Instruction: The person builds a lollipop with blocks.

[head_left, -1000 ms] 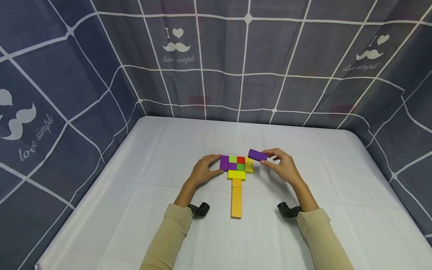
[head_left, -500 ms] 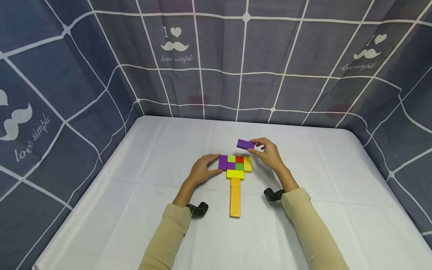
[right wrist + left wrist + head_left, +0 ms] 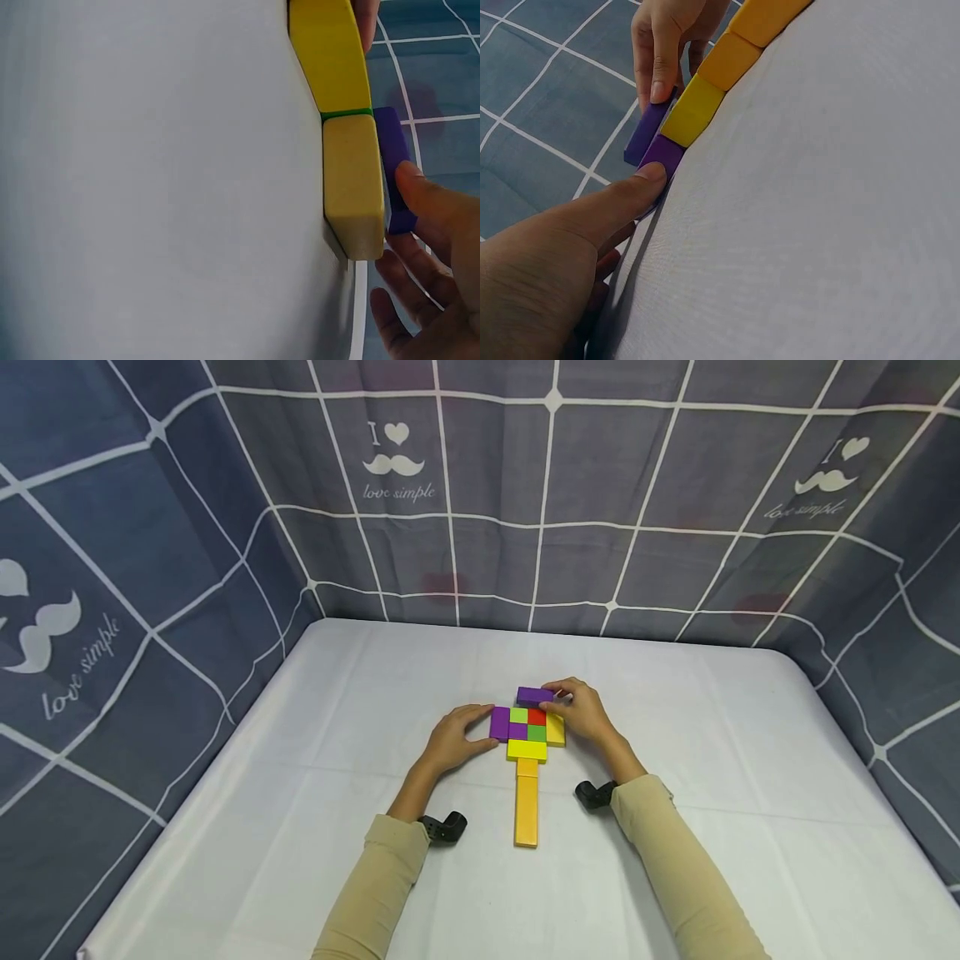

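Observation:
My right hand (image 3: 585,710) pinches a purple block (image 3: 531,697) at its right end, just behind a flat arrangement of coloured blocks. My left hand (image 3: 452,739) has thumb and fingers at the two ends of another purple block (image 3: 499,724), on the arrangement's left side. Between the sides sit small light green (image 3: 518,716), red (image 3: 537,717), purple (image 3: 517,732) and green (image 3: 536,732) blocks. A yellow block (image 3: 555,731) flanks them on the right; a brighter yellow block (image 3: 527,750) lies in front. In the right wrist view, the held purple block (image 3: 395,169) shows beyond the pale yellow one (image 3: 354,180).
A short orange block (image 3: 527,767) and a long orange block (image 3: 527,810) run from the arrangement toward me. White cloth (image 3: 420,668) covers the table. A dark checked curtain (image 3: 495,560) stands around the back and sides.
My right hand has carried the purple block leftward from the right side, over the back of the arrangement, then lowered it close behind the green and red blocks. The left hand has stayed put.

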### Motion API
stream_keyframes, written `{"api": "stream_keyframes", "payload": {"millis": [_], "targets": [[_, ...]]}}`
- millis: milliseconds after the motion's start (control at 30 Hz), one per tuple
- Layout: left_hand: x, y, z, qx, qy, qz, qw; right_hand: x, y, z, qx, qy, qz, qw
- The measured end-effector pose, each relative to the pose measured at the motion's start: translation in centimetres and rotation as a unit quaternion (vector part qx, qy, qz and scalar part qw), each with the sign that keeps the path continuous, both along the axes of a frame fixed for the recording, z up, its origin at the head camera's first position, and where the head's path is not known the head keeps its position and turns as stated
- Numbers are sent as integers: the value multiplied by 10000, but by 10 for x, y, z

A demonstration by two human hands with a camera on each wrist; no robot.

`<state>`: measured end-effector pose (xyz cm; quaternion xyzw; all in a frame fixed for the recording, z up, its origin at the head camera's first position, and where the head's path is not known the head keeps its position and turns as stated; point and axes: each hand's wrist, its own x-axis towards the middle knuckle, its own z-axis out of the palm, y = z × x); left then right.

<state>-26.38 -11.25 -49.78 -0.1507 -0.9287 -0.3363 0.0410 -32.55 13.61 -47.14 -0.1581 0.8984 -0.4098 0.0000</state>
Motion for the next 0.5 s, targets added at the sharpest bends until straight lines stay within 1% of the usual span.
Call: {"api": "stream_keyframes", "payload": {"millis": [200,500], "targets": [[0,0,1,-13,67,-31,10000,0,1,-1,162,-50,109,9998],[-1,-1,0,-37,27,-9,10000,-1,0,-2,243,-23,177,9995]]}}
